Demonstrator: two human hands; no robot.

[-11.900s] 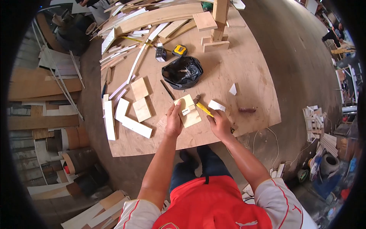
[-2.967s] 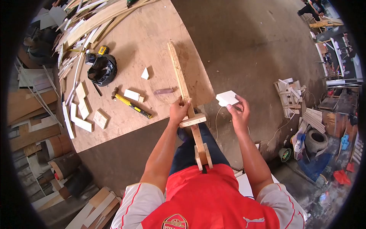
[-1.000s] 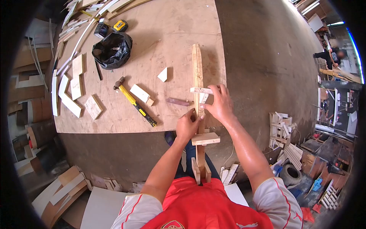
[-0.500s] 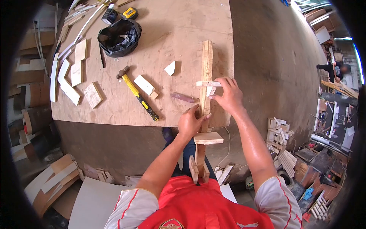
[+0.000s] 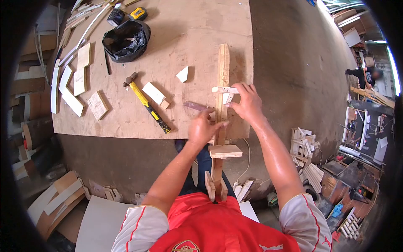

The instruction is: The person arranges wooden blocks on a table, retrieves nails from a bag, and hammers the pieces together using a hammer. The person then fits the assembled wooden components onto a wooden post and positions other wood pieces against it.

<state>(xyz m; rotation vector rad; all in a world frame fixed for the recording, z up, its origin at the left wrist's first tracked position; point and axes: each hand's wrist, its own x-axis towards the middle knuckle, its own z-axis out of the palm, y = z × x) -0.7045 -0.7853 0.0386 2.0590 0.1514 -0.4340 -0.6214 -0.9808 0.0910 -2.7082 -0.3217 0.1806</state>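
Note:
A long wooden bar (image 5: 223,67) runs from the worktable toward my waist, with a short crosspiece (image 5: 225,151) fixed across it beyond the table's edge. My right hand (image 5: 248,103) is closed on a small wooden piece (image 5: 221,89) lying across the upper bar, its thumb and fingers at the right end. My left hand (image 5: 201,129) is beside the bar with its fingers apart. Its thumb reaches over the bar and its index fingertip is at the end of a flat purplish-brown strip (image 5: 196,105); whether it touches the strip, I cannot tell.
Left of my hands lie a yellow-black hammer (image 5: 145,103), a wood block (image 5: 154,93) and a pale offcut (image 5: 182,74). Farther back are a black plastic bag (image 5: 126,40) and a tape measure (image 5: 138,13). Another person (image 5: 369,77) is far right, near scattered timber.
My left hand has loosened from the bar and shifted left, its index finger now at the purplish-brown strip. My right hand keeps its hold on the small wooden piece. The view has shifted slightly.

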